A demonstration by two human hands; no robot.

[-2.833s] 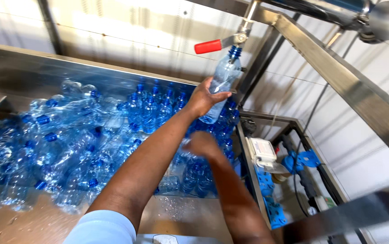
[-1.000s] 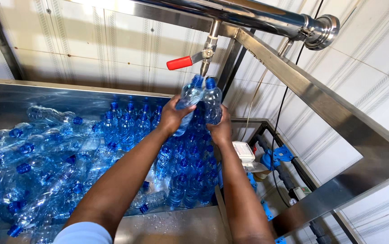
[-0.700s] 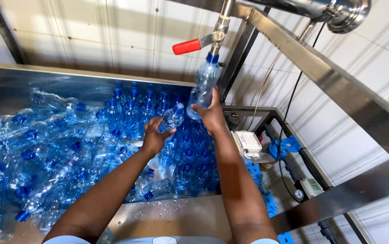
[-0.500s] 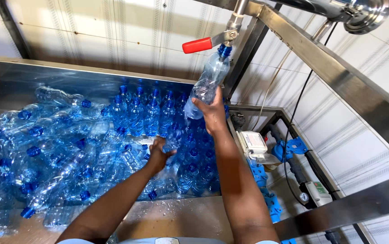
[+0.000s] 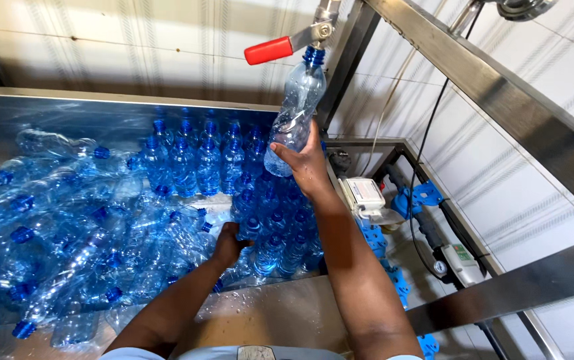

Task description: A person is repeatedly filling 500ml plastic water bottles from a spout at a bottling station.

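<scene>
1. The right hand [image 5: 308, 165] is wrapped round the lower body of a clear plastic bottle [image 5: 294, 120], holding it tilted with its blue neck up against the tap nozzle [image 5: 315, 41]; this looks like the filling step.
2. The left hand [image 5: 228, 244] reaches down among the upright bottles [image 5: 267, 230] at the near right of the steel trough [image 5: 67, 117]; whether its fingers have closed on one cannot be told.
3. Next, the held bottle needs keeping steady under the nozzle, by the red lever [image 5: 268, 51].
4. Loose bottles [image 5: 60, 240] crowd the left; a slanted steel beam [image 5: 494, 93] and cables [image 5: 420, 167] hem the right.
</scene>
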